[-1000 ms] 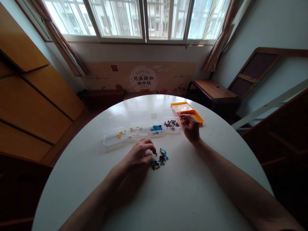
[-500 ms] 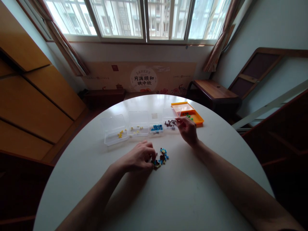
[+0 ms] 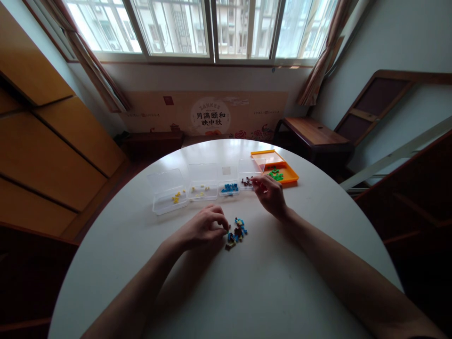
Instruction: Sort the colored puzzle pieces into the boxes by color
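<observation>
My left hand (image 3: 205, 228) rests low over the table at the left edge of a loose pile of small building bricks (image 3: 238, 231) in blue, brown and pale yellow. Its thumb and forefinger pinch together beside the pile; a tiny greenish bit shows at the tips, too small to name. Further back, my right hand (image 3: 271, 195) reaches to the clear box of brown bricks (image 3: 246, 181). Those fingers are bent and closed at the box's right side, covering part of it. Whether a brick is between them cannot be made out.
Left of the brown bricks stand open clear boxes: one with blue bricks (image 3: 230, 188), one with pale yellow bricks (image 3: 202, 193), one with yellow bricks (image 3: 176, 197). An orange case (image 3: 292, 176) holding green bricks (image 3: 276, 175) lies behind my right hand on the round white table (image 3: 268, 292).
My right hand has moved slightly left and nearer to me, over the brown bricks, uncovering more green ones. My left fingertips have drawn slightly up from the pile, showing more of it.
</observation>
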`<control>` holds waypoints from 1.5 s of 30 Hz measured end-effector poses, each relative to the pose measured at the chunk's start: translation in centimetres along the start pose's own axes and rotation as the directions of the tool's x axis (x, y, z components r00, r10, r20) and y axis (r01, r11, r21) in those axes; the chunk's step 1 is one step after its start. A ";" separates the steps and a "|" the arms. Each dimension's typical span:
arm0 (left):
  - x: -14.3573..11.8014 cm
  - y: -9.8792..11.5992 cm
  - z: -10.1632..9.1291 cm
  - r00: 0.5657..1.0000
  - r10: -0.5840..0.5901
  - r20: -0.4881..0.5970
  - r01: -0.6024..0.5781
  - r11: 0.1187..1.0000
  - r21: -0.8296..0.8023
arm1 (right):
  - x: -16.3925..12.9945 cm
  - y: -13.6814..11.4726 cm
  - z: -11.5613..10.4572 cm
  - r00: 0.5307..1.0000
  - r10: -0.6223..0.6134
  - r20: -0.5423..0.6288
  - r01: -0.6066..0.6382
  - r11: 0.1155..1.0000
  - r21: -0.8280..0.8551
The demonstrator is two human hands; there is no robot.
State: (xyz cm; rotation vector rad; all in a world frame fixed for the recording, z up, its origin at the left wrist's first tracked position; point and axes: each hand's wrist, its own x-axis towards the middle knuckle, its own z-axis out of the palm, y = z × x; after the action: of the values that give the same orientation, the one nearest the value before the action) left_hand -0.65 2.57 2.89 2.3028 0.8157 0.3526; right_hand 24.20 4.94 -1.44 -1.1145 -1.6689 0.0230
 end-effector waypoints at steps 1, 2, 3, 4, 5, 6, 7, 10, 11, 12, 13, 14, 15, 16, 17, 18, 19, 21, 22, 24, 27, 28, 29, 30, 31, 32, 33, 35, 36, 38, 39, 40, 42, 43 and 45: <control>0.1 -0.1 -0.1 1.000 -0.008 -0.030 0.007 0.999 -0.043 | 0.0 -0.3 0.1 1.000 -0.015 0.013 0.015 1.000 0.008; 0.2 -0.3 -0.2 0.998 -0.017 -0.064 0.012 0.996 -0.085 | -0.1 -0.6 0.2 0.999 -0.040 0.030 0.040 0.999 0.019; 0.3 -0.4 -0.2 0.994 -0.030 -0.102 0.017 0.992 -0.124 | -0.1 -1.0 0.3 0.996 -0.075 0.049 0.073 0.997 0.030; 0.4 -0.5 -0.3 0.989 -0.043 -0.143 0.020 0.987 -0.161 | -0.1 -1.4 0.4 0.991 -0.118 0.070 0.115 0.992 0.045; 0.5 -0.7 -0.3 0.980 -0.060 -0.189 0.021 0.980 -0.200 | -0.2 -2.0 0.5 0.982 -0.165 0.089 0.160 0.985 0.062; 0.6 -0.8 -0.3 0.969 -0.077 -0.234 0.019 0.970 -0.242 | -0.2 -2.5 0.6 0.971 -0.213 0.107 0.205 0.975 0.081; 0.7 -0.9 -0.3 0.957 -0.096 -0.274 0.015 0.959 -0.285 | -0.3 -3.1 0.7 0.959 -0.256 0.124 0.245 0.964 0.100; 0.8 -0.9 0.0 0.927 -0.152 -0.343 0.005 0.919 -0.394 | -0.6 -4.6 1.1 0.923 -0.347 0.167 0.324 0.934 0.151; 0.9 -0.9 0.1 0.921 -0.165 -0.352 0.004 0.910 -0.416 | -0.8 -5.0 1.2 0.913 -0.367 0.176 0.341 0.926 0.158; 0.9 -0.8 0.1 0.918 -0.171 -0.357 0.002 0.904 -0.428 | -0.9 -5.3 1.4 0.906 -0.382 0.181 0.356 0.921 0.160; 0.9 -0.7 0.2 0.916 -0.175 -0.362 0.002 0.902 -0.432 | -1.0 -5.4 1.5 0.902 -0.392 0.181 0.367 0.917 0.158; 0.9 -0.6 0.3 0.914 -0.178 -0.365 0.003 0.902 -0.432 | -1.1 -5.6 1.6 0.900 -0.398 0.178 0.374 0.915 0.152; 0.9 -0.5 0.4 0.912 -0.182 -0.367 0.007 0.903 -0.431 | -1.1 -5.6 1.6 0.901 -0.397 0.176 0.376 0.916 0.143; 0.9 -0.5 0.4 0.912 -0.187 -0.364 0.013 0.903 -0.430 | -1.2 -5.6 1.6 0.903 -0.393 0.173 0.373 0.918 0.135; 1.0 -0.4 0.5 0.913 -0.192 -0.361 0.019 0.902 -0.431 | -1.2 -5.6 1.7 0.906 -0.388 0.171 0.370 0.920 0.129; 1.1 -0.4 0.5 0.913 -0.197 -0.358 0.024 0.901 -0.434 | -1.2 -5.5 1.6 0.907 -0.386 0.169 0.369 0.921 0.124; 1.1 -0.3 0.5 0.912 -0.200 -0.357 0.026 0.899 -0.436 | -1.1 -5.4 1.6 0.907 -0.387 0.167 0.371 0.921 0.121; 1.3 -0.4 0.6 0.910 -0.205 -0.361 0.031 0.901 -0.433 | -1.1 -5.3 1.6 0.903 -0.397 0.163 0.381 0.917 0.119; 1.4 -0.4 0.6 0.908 -0.206 -0.365 0.034 0.905 -0.424 | -1.1 -5.3 1.6 0.901 -0.402 0.164 0.386 0.915 0.119; 1.5 -0.4 0.7 0.906 -0.202 -0.371 0.039 0.915 -0.403 | -1.0 -5.2 1.6 0.899 -0.406 0.166 0.390 0.913 0.119; 1.6 -0.4 0.7 0.907 -0.191 -0.375 0.037 0.924 -0.381 | -1.0 -5.1 1.6 0.902 -0.400 0.161 0.385 0.915 0.116; 1.6 -0.4 0.8 0.905 -0.194 -0.378 0.037 0.922 -0.385 | -1.0 -5.1 1.6 0.907 -0.392 0.156 0.377 0.919 0.115; 1.5 -0.4 0.8 0.902 -0.203 -0.381 0.040 0.918 -0.394 | -0.9 -4.9 1.6 0.914 -0.377 0.146 0.364 0.925 0.112; 1.5 -0.4 0.8 0.896 -0.219 -0.386 0.048 0.913 -0.406 | -0.9 -4.7 1.5 0.925 -0.355 0.135 0.342 0.934 0.106; 1.4 -0.4 0.9 0.888 -0.238 -0.393 0.059 0.907 -0.417 | -0.8 -4.4 1.5 0.938 -0.324 0.121 0.313 0.945 0.097; 1.4 -0.5 0.9 0.879 -0.257 -0.403 0.069 0.903 -0.425 | -0.6 -3.9 1.3 0.952 -0.285 0.108 0.277 0.957 0.084; 1.3 -0.6 0.9 0.870 -0.271 -0.412 0.078 0.900 -0.428 | -0.5 -3.4 1.1 0.968 -0.235 0.092 0.230 0.971 0.068; 1.3 -0.8 1.0 0.857 -0.286 -0.429 0.089 0.902 -0.423 | 0.0 -1.9 0.6 0.993 -0.113 0.045 0.112 0.993 0.026; 1.2 -0.8 1.0 0.854 -0.286 -0.434 0.091 0.905 -0.416 | 0.2 -1.1 0.3 0.999 -0.043 0.004 0.043 0.999 0.006; 1.2 -0.9 1.0 0.852 -0.280 -0.442 0.093 0.912 -0.399 | 0.7 0.6 -0.4 0.991 0.091 -0.101 -0.094 0.995 -0.025; 1.2 -1.0 1.0 0.850 -0.278 -0.447 0.096 0.917 -0.387 | 1.0 1.4 -0.7 0.975 0.155 -0.162 -0.162 0.986 -0.029; 1.2 -1.0 1.0 0.848 -0.275 -0.453 0.099 0.922 -0.373 | 1.2 2.2 -1.0 0.953 0.217 -0.211 -0.227 0.974 -0.025; 1.2 -1.1 1.0 0.843 -0.269 -0.466 0.107 0.932 -0.345 | 1.5 3.7 -1.6 0.903 0.329 -0.277 -0.344 0.939 -0.004; 1.2 -1.2 1.0 0.842 -0.265 -0.470 0.110 0.937 -0.332 | 1.6 4.4 -1.8 0.880 0.375 -0.291 -0.391 0.920 0.006; 1.3 -1.3 1.1 0.841 -0.259 -0.476 0.114 0.943 -0.313 | 1.6 5.6 -2.1 0.844 0.444 -0.301 -0.460 0.888 0.022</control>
State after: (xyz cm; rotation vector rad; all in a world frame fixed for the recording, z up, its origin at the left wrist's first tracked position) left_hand 0.20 3.60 1.26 1.8627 1.1617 0.9551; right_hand 29.45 8.12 -2.20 -1.4558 -1.1143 0.1093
